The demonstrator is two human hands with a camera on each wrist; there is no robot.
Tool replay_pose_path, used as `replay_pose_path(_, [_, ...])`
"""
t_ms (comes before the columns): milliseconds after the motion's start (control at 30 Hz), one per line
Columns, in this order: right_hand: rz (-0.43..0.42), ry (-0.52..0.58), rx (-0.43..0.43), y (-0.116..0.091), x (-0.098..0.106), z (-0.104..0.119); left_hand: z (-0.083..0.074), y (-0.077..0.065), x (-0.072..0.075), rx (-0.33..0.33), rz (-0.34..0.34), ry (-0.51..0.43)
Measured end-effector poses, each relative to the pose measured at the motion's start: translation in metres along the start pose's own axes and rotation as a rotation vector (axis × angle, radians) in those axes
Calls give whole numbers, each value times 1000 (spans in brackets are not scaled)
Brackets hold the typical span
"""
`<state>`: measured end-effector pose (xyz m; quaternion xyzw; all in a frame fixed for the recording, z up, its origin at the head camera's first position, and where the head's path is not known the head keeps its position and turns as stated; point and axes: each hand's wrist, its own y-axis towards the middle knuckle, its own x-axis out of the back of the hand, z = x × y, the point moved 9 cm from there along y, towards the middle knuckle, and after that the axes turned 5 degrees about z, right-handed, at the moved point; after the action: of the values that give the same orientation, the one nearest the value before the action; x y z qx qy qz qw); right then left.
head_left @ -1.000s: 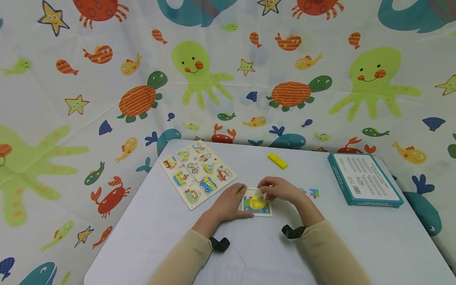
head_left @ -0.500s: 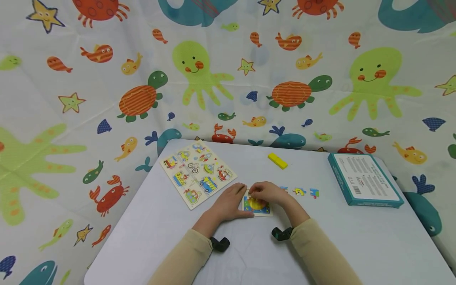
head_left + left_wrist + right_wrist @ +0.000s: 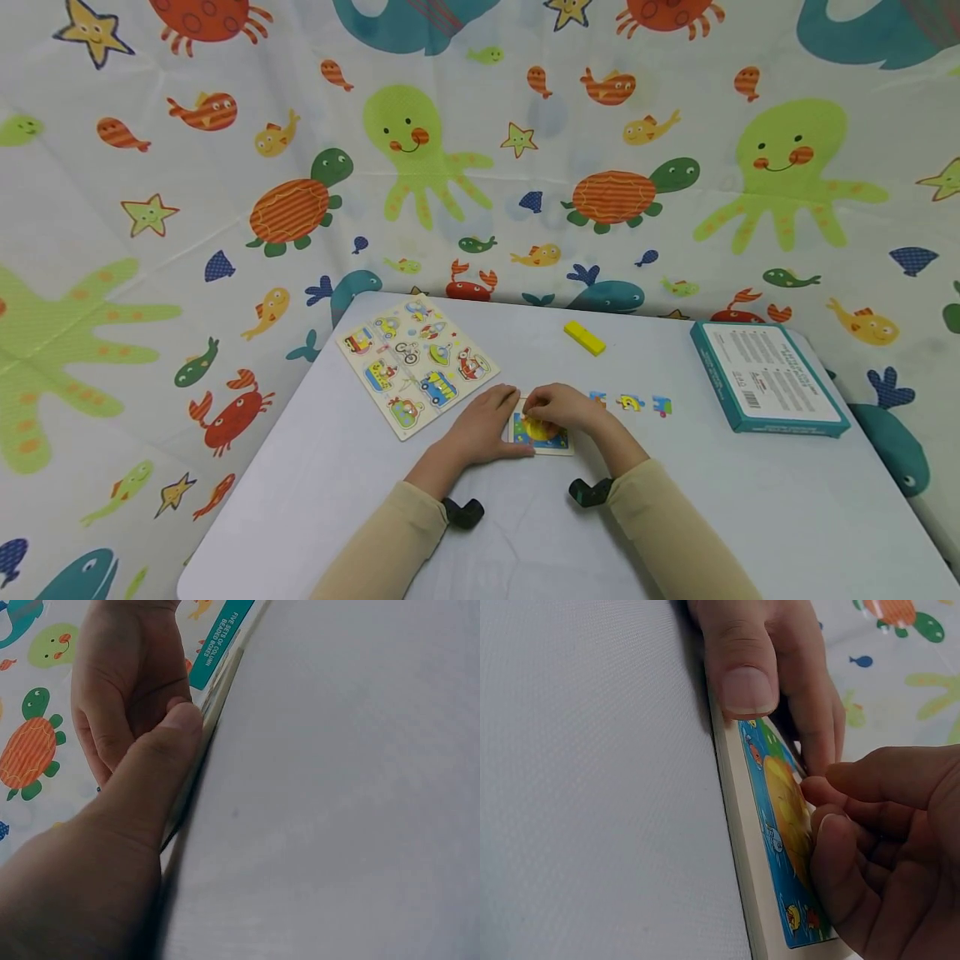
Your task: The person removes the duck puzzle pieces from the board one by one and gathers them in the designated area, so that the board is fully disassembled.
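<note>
A small jigsaw puzzle in a pale wooden tray (image 3: 556,451) lies on the white table, with a yellow duck-like picture on blue. My left hand (image 3: 480,427) holds its left side, the thumb (image 3: 748,694) along the near edge and the fingers toward the far side. Over the upper left part of the picture, my right hand (image 3: 566,407) has its fingers curled and the tips pinched together at the surface. The puzzle piece at those tips is hidden by the fingers. Loose puzzle pieces (image 3: 631,403) lie in a row to the right.
A larger board of vehicle pictures (image 3: 412,367) lies at the back left. Toward the back sits a yellow block (image 3: 584,337). A teal-edged box (image 3: 770,379) is at the right, and a sea-animal cloth (image 3: 465,142) hangs behind the table.
My right hand has moved left across the puzzle, from its upper right to its upper left, uncovering more loose pieces. It barely moves in the last half second. My left hand stays put.
</note>
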<state>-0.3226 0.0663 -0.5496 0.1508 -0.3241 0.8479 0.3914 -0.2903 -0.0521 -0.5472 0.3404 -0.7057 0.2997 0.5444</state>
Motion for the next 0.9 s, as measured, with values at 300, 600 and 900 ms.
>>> replay_pose_path(300, [-11,-10,20,-2,-1,3,1,1,0,13,1,-7])
replay_pose_path(600, [-37,10,44,-6,-1,4,0,0,3,19,4,-33])
replay_pose_path(900, [-80,56,77,-6,0,6,1,1,2,18,-5,-31])
